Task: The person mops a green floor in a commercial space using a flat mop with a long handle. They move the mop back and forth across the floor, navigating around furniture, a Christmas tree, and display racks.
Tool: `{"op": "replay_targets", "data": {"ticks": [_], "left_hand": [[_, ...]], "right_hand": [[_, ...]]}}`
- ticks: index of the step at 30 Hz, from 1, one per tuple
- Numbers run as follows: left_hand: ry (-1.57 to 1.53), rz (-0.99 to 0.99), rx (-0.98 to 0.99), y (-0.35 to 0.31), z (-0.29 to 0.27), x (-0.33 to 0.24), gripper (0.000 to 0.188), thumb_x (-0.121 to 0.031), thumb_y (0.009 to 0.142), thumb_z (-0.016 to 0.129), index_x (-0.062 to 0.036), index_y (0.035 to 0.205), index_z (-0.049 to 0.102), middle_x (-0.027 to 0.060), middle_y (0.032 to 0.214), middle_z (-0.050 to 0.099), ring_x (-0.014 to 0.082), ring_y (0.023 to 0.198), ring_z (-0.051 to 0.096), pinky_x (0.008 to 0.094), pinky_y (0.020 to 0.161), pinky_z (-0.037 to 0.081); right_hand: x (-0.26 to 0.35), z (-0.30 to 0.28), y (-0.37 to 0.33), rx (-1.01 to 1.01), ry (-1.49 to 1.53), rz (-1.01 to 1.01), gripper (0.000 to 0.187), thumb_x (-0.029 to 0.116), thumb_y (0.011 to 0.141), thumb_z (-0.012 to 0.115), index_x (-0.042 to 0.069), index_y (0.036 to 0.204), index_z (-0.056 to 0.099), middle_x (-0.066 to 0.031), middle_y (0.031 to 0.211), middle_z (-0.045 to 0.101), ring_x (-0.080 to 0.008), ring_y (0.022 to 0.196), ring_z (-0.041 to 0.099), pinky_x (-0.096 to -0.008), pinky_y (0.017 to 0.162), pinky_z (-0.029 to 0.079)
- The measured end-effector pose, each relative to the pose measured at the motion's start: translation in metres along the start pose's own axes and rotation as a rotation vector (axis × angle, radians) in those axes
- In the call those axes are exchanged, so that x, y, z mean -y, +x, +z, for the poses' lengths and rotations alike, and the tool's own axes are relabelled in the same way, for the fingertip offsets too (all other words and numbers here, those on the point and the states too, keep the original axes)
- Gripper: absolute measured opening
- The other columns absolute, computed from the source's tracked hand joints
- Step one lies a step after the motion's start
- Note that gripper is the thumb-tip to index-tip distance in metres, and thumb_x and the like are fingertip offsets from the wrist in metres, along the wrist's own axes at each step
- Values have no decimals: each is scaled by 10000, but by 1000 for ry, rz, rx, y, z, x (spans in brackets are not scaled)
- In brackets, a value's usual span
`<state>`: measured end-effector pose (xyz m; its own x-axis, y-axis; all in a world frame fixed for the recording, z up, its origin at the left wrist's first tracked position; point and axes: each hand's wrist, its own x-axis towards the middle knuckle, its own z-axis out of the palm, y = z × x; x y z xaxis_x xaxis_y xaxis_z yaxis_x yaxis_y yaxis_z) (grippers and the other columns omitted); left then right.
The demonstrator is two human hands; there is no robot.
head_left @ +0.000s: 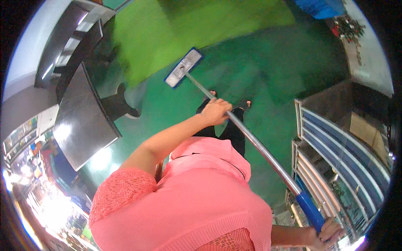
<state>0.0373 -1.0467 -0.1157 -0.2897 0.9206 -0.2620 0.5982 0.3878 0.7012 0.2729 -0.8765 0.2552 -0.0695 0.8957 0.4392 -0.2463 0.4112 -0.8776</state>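
1. Head view: left hand (216, 111) is clasping mop pole (261, 149), right hand (328, 234) blue grip (309, 210), both closed.
2. Mop head (184, 67) is resting at the near edge of the light-green floor patch (188, 29); keeping it flat is likely helping.

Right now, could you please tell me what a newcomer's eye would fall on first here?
Probably the pink top filling the lower middle and the metal pole slanting across the view, held partway by the left hand and by the right hand near its blue grip, lower right. Next come the blue-edged mop head, left of centre in the upper half, and the bright green floor area along the upper edge.
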Motion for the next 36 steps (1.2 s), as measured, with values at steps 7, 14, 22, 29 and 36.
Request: {"op": "replay_targets", "data": {"ticks": [7,14,22,29,36], "left_hand": [[171,-435,9,-111,20,94,206,-157,740,589,-117,917,491,88,1001,543,268,1038,500,503,916,342],[255,-617,-177,-148,60,118,273,-109,747,583,-139,991,463,80,1064,515,265,1128,447,506,957,313],[85,-469,-173,-78,154,-37,434,-82,703,628,-133,1083,426,105,1120,472,282,1089,464,487,906,344],[-104,-49,-302,42,250,-214,413,-124,734,632,-108,1099,439,132,1204,458,333,1112,439,485,905,345],[-132,535,-12,164,284,-315,246,-157,651,657,-152,872,552,58,864,552,276,927,537,478,871,359]], "right_hand": [[-89,27,-75,238,135,265,85,91,837,415,75,769,367,22,465,294,-49,342,257,-203,347,201],[-115,16,-105,641,600,346,111,101,818,483,86,756,393,2,427,383,-93,328,362,-232,339,275],[-47,-183,-51,585,546,92,197,131,735,573,81,557,506,-45,457,473,-132,322,426,-295,283,354],[57,-350,17,760,512,-103,128,77,720,554,165,668,478,59,386,387,-56,327,360,-203,397,275],[45,-350,3,677,208,-243,115,66,706,521,166,667,478,58,391,386,-57,332,350,-217,419,279]]}}
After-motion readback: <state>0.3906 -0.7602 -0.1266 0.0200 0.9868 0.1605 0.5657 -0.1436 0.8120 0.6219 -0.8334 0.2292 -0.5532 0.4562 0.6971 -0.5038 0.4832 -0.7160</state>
